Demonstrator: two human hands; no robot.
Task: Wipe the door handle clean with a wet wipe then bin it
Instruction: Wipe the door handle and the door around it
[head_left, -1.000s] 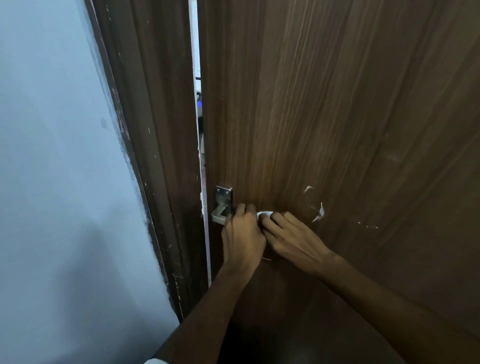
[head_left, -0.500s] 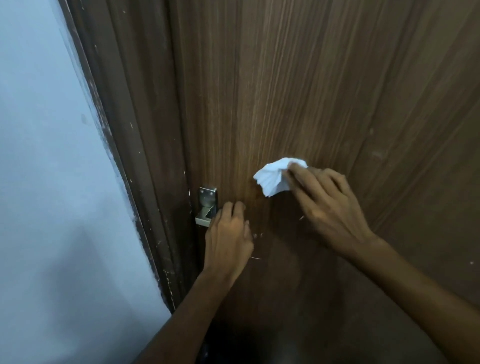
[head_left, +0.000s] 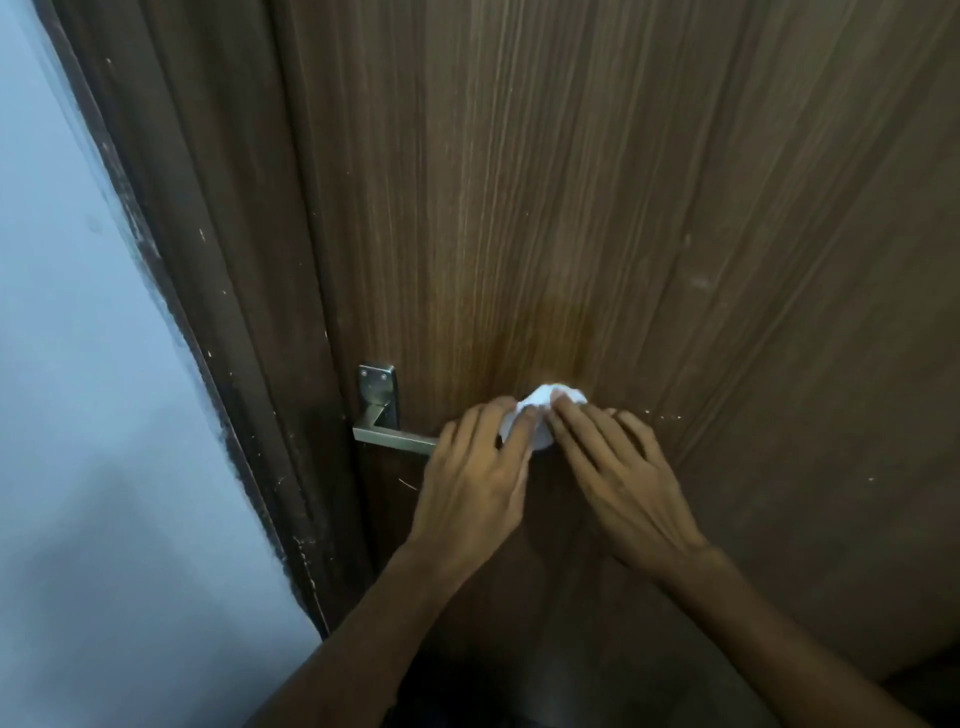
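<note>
Just below the middle of the frame, a crumpled white wet wipe (head_left: 540, 415) sits bunched at the free end of the metal door handle (head_left: 395, 439), between 2 hands. The left hand (head_left: 475, 480) lies over the lever with fingers loosely curved, fingertips touching the wipe. The right hand (head_left: 618, 475) presses the wipe with nearly straight fingers against the brown wooden door (head_left: 623, 182).

The free end of the door handle (head_left: 395, 439) was covered by the left hand (head_left: 475, 480). Most of the wet wipe (head_left: 540, 415) lay concealed behind the fingers of both hands. Whether the right hand (head_left: 618, 478) pinched or merely pressed the wipe could not be determined. Both forearms were cut off at the lower edge.
</note>
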